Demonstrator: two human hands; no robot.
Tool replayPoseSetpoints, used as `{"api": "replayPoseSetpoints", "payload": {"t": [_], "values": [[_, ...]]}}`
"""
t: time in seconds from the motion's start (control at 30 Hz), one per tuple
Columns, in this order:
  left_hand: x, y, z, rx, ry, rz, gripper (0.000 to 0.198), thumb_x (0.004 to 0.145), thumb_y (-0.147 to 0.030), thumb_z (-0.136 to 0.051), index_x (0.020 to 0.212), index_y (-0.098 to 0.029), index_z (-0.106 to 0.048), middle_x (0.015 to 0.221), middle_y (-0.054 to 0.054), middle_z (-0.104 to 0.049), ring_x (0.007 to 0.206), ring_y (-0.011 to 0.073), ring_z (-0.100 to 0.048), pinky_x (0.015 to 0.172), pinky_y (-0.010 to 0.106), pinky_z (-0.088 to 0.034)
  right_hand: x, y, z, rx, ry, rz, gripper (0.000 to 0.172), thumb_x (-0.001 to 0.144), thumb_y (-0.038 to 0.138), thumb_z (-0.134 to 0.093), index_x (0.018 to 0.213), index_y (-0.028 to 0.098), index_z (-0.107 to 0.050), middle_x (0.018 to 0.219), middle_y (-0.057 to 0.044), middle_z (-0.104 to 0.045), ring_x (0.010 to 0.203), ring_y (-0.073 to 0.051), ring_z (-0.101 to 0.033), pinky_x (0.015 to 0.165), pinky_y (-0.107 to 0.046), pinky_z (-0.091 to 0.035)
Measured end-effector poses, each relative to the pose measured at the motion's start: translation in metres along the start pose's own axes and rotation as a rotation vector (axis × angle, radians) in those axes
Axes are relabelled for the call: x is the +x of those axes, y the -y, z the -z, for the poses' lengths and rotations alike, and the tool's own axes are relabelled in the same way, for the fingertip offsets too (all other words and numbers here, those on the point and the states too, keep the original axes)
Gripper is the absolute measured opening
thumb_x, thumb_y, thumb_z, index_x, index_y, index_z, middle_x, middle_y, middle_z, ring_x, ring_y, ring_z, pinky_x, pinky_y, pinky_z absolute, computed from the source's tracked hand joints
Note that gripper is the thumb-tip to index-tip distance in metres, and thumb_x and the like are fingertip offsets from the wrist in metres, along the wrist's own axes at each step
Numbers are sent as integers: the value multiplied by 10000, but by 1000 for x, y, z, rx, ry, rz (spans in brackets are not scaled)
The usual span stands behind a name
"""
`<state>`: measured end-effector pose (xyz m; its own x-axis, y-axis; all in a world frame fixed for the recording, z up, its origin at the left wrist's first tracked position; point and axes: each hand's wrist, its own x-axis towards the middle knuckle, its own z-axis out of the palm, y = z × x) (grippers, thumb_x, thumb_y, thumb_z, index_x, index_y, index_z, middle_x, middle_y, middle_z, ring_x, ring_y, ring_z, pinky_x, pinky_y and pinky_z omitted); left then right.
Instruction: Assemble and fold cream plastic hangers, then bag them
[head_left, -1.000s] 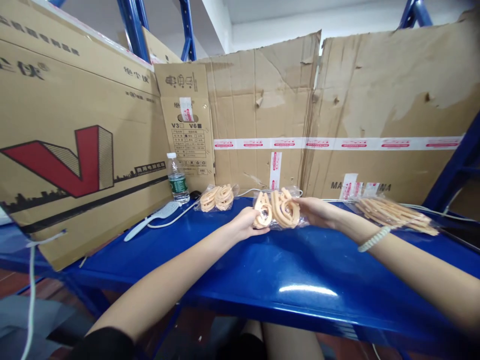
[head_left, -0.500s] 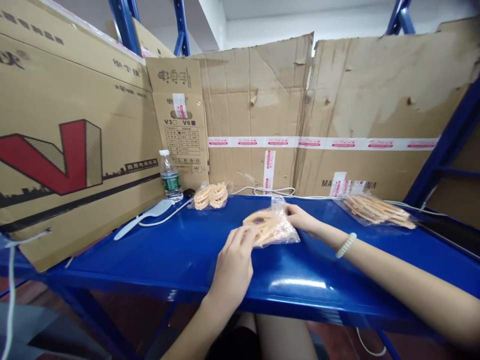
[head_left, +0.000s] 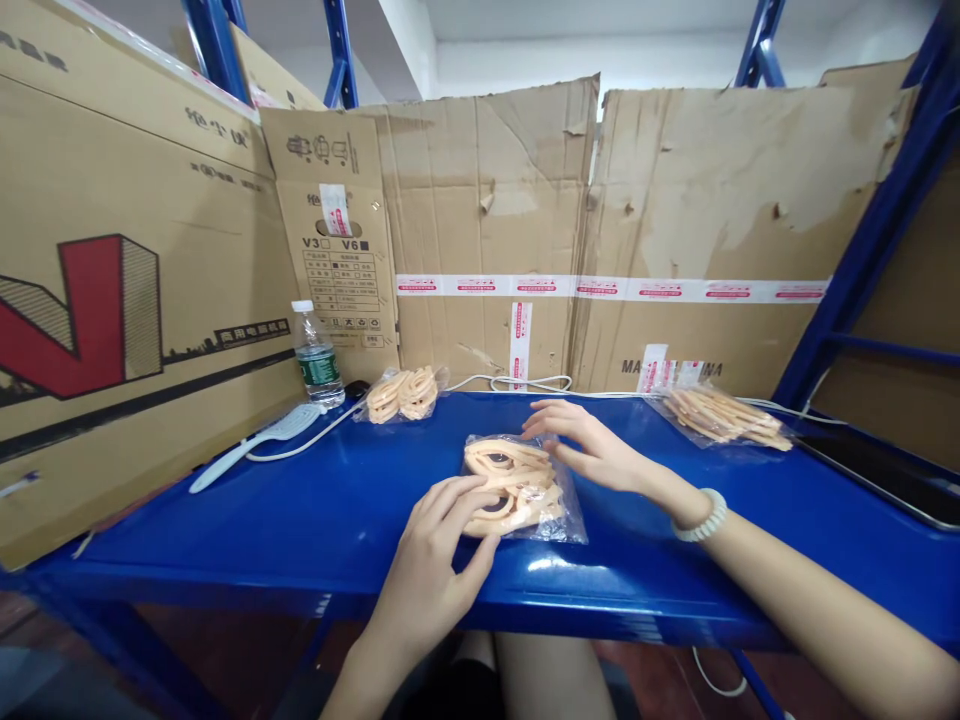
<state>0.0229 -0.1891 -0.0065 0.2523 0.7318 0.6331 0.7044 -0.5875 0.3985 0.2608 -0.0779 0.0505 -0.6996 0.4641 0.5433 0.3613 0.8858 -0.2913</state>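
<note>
"The clear plastic packet of peach-coloured looped strips (head_left: 517, 490): where does it lie?"

"Flat on the glossy blue tabletop (head_left: 262, 540), just below the centre of the frame."

"And from the left edge?"

"A brown cardboard box printed with a red V (head_left: 217, 240) fills that side. Beside it, left of centre, lies a pale blue plastic paddle (head_left: 289, 424), near a clear, green-labelled bottle (head_left: 319, 368). Next comes a second bag of looped strips (head_left: 405, 394)."

"The hands?"

"At lower centre, the left hand (head_left: 435, 560) curves its fingers over the packet's left side, thumb apart; whether they grip, I cannot tell. The right hand (head_left: 585, 445), right of centre, spreads released fingers at the upper right corner; contact is unclear."

"Farther right?"

"A clear bag of straight peach-coloured sticks (head_left: 724, 416), then a flat black object (head_left: 881, 478) at the frame's right edge."
</note>
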Motion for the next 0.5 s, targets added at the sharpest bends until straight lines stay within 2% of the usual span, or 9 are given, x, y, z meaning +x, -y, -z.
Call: {"api": "replayPoseSetpoints", "payload": {"t": [0.03,0.1,0.17,0.23,0.37,0.43,0.5], "values": [[0,1,-1,-10,-13,19,279,890,-192,-513,1131,-285,-619,1230,40,-626,1194,244,-542,1017,431,-452,1,4,0,-41,46,23,252,914,219,-459,1054,232,-668,1101,-63,-687,1235,-268,-489,1063,-481,-340],[1,3,-2,-27,-22,53,270,898,-180,-490,1111,-279,-624,1204,37,-636,1166,233,-562,992,412,-474,1,9,3,-105,95,13,261,947,271,-437,926,204,-688,965,-75,-702,1071,-259,-577,990,-457,-389],[1,5,-4,-29,-28,83,264,898,-177,-479,1096,-267,-628,1193,42,-640,1150,233,-573,979,409,-486,-1,9,10,-123,94,-51,364,970,337,-402,796,185,-683,804,-67,-691,831,-215,-614,861,-398,-444],[1,7,-5,-17,-38,109,250,901,-195,-471,1086,-248,-631,1189,58,-641,1140,243,-579,976,421,-491,-5,5,18,-96,78,-152,435,974,395,-387,735,178,-678,687,-45,-670,673,-173,-590,717,-327,-459],[1,9,-5,-8,-43,128,239,911,-230,-453,1066,-234,-635,1170,78,-647,1125,258,-590,967,434,-498,-14,-4,32,10,163,-334,422,918,461,-481,694,168,-686,587,-18,-649,521,-130,-553,513,-247,-416],[0,9,-5,-13,-65,135,228,909,-243,-455,1039,-235,-643,1166,80,-649,1114,258,-599,956,430,-506,-16,-7,32,52,230,-347,393,889,462,-527,673,172,-682,568,-12,-642,493,-125,-552,494,-242,-420],[-1,10,-5,-17,-92,143,217,906,-257,-464,1015,-236,-650,1165,78,-650,1102,258,-609,943,425,-514,-16,-7,30,25,234,-307,344,871,434,-558,679,183,-693,592,-17,-660,520,-135,-574,526,-254,-441]]}}
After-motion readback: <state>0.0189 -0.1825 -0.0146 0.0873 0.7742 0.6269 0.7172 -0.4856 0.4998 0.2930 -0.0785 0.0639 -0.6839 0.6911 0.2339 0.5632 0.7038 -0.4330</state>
